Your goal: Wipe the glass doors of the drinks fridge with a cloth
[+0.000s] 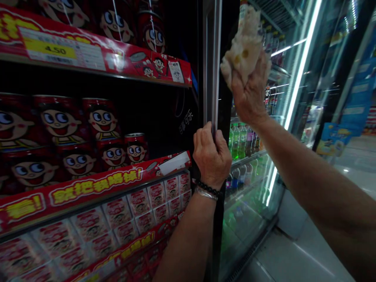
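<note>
My left hand [212, 154], beaded bracelet [208, 188] at the wrist, has fingers curled tight around the fridge door's edge [216, 78]. My right hand [249, 92], higher up, grips a crumpled pale cloth [243, 45] pressed against the door glass [252, 164]. Beyond the glass: bottled drinks [242, 139], probably soda. To the left, red cartoon-face cans [101, 121] above a price strip [96, 184].
</note>
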A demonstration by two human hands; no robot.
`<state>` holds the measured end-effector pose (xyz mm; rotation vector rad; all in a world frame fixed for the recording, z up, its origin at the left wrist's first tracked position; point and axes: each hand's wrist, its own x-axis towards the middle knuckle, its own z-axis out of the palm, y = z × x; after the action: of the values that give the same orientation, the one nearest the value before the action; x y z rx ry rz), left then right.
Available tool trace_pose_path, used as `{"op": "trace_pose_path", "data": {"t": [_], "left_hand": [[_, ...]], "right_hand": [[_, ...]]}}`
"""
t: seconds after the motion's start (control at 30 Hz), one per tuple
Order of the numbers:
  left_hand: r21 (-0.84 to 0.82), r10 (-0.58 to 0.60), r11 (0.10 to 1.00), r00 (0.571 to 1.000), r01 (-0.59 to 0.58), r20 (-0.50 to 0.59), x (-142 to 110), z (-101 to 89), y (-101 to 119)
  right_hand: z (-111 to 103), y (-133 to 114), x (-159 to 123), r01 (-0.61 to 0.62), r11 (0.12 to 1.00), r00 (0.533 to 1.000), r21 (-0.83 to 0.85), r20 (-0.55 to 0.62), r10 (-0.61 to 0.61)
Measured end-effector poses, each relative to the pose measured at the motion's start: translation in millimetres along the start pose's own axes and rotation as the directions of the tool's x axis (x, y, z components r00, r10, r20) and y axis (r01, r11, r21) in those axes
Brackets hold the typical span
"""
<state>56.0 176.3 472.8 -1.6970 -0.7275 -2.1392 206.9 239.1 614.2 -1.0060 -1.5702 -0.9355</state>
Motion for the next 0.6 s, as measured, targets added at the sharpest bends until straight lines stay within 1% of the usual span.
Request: {"op": "trace_pose_path", "data": {"t": [0.07, 0.13, 0.2, 0.27, 0.33, 0.4, 0.5, 0.53, 0.6], "left_hand": [[0.002, 0.001, 1.0, 1.0, -0.001, 0.001, 0, 0.4, 0], [-0.003, -0.005, 1.0, 1.0, 0.005, 0.006, 1, 0.1, -1], [-0.008, -0.013, 1.0, 1.0, 0.013, 0.01, 1, -1.2, -1], [-0.008, -0.02, 1.0, 1.0, 0.02, 0.003, 2, -3.1, -1], [-0.006, -0.036, 0.999, 0.999, 0.036, -0.003, 3, -5.0, -2], [-0.002, -0.054, 0.999, 0.999, 0.054, -0.009, 4, -6.5, -3], [0.015, -0.059, 0.998, 0.998, 0.06, -0.016, 4, -8.0, -4], [0.025, -0.058, 0.998, 0.998, 0.058, -0.019, 4, -8.3, -4], [0.046, -0.055, 0.997, 0.998, 0.056, -0.024, 5, -8.7, -4]], "right_hand": [[-10, -29, -38, -0.033, 0.999, 0.999, -0.004, -0.011, 0.033], [-18, -45, -60, 0.004, 1.0, 1.0, 0.005, 0.013, -0.004], [-21, -46, -61, 0.055, 0.998, 0.998, -0.004, 0.031, -0.055], [-18, -34, -43, 0.057, 0.998, 0.998, -0.04, 0.015, -0.056], [-9, -9, -11, 0.015, 0.997, 0.999, -0.079, -0.045, -0.019], [2, 27, 27, -0.041, 0.995, 0.99, -0.089, -0.138, 0.029], [21, 100, 78, -0.142, 0.989, 0.959, -0.044, -0.252, 0.127], [27, 128, 90, -0.18, 0.983, 0.947, -0.03, -0.274, 0.165], [36, 183, 103, -0.199, 0.978, 0.946, -0.066, -0.274, 0.174]]}}
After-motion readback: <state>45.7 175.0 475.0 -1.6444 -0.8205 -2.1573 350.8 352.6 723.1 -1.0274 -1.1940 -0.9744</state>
